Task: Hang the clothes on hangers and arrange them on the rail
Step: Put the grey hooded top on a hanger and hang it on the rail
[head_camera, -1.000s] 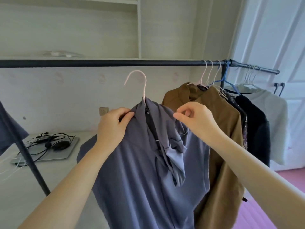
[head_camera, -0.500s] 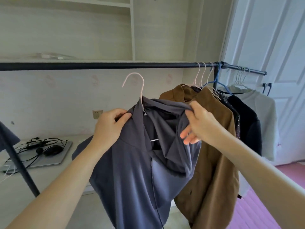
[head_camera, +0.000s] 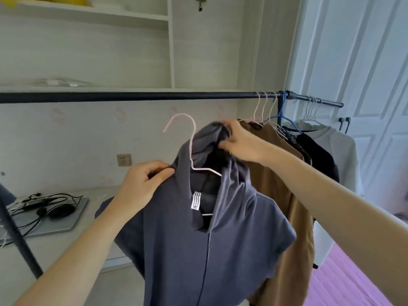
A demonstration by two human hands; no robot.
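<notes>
A grey-blue hooded top (head_camera: 198,250) hangs on a pale pink wire hanger (head_camera: 192,149), held up below the black rail (head_camera: 132,97). My left hand (head_camera: 141,184) pinches the top's left shoulder. My right hand (head_camera: 240,142) grips the raised hood at its upper edge. The hanger's hook is free, under the rail and not on it. A white label shows inside the neck. On the rail's right end hang a brown jacket (head_camera: 284,195), a black garment (head_camera: 320,157) and a white top (head_camera: 344,155).
A slanted black frame leg (head_camera: 19,235) stands at the left. A laptop (head_camera: 57,219) with black cables lies on the white counter behind. White shelves are above the rail, a white door (head_camera: 371,85) at the right, and pink bedding (head_camera: 344,283) at the lower right.
My right hand has lifted the hood upward and spread it open, showing the hanger bar and label inside. My left hand stays on the shoulder. The view has tilted upward.
</notes>
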